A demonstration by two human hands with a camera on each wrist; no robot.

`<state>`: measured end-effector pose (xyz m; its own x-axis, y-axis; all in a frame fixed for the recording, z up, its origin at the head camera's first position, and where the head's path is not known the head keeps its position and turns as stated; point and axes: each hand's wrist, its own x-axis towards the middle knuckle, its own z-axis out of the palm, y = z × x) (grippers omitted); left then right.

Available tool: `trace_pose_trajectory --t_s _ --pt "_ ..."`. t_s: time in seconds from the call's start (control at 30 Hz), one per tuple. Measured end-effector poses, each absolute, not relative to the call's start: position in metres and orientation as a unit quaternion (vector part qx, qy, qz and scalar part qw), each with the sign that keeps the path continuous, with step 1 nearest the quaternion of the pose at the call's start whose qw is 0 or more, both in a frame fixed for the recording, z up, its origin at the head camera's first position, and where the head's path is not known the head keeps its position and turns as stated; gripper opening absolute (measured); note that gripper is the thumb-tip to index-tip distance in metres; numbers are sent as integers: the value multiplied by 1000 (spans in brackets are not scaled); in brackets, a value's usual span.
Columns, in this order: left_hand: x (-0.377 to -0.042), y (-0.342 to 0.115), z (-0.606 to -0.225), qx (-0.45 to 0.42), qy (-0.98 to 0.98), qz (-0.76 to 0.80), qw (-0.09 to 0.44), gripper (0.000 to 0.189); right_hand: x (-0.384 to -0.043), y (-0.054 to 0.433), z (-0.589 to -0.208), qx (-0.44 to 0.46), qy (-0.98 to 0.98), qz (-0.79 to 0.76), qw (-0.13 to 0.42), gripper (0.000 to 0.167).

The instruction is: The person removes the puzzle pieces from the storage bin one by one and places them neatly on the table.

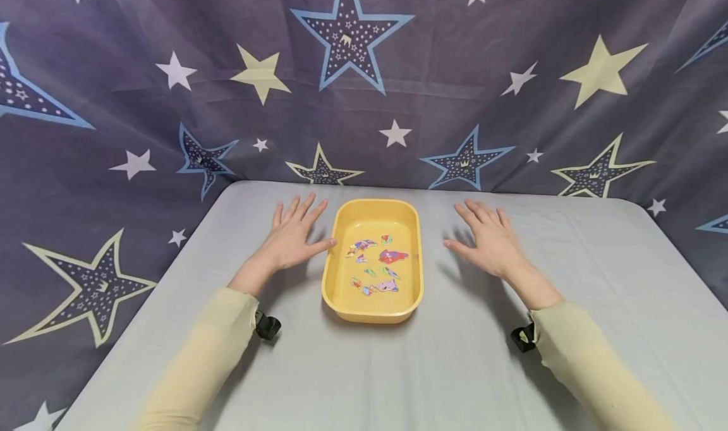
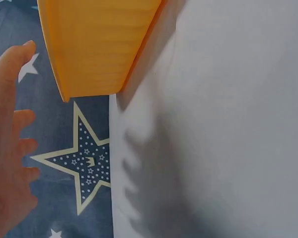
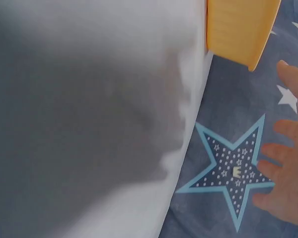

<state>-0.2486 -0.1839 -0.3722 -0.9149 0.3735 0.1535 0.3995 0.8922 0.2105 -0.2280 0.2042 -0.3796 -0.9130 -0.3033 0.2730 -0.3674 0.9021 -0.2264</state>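
Note:
A yellow rectangular tray [image 1: 372, 309] with raised walls sits in the middle of the table. Several small colourful flat pieces, like stickers or cutouts, lie scattered on its floor, among them a red and purple piece [image 1: 392, 256] and a pale purple piece [image 1: 388, 285]. To the tray's left, my left hand [image 1: 291, 236] is spread above the table, its thumb tip close to the rim; whether they touch I cannot tell. My right hand [image 1: 488, 238] hovers on the right side, apart from the tray, with fingers spread. Neither hand holds anything. Both wrist views show the tray's outer wall [image 2: 97, 49].
A pale grey cloth covers the table [image 1: 455, 368]. Behind it and along the left side hangs a dark curtain [image 1: 443, 58] printed with stars. Black wrist-worn devices, one on the left [image 1: 267, 325] and one on the right [image 1: 523, 337], sit by the sleeve cuffs.

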Motion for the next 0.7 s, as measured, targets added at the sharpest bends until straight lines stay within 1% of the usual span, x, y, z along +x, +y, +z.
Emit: trace_pose_trajectory --t_s 0.23,0.43,0.7 --pt "-245 -183 -377 -207 -963 -162 67 81 -228 183 -376 207 -959 149 124 71" --pt "-242 -180 -382 -195 -956 -214 51 77 -230 165 -373 231 -953 159 115 66" --pt "-243 -178 -394 -182 -936 -299 34 73 -235 142 -369 275 -943 149 113 55"
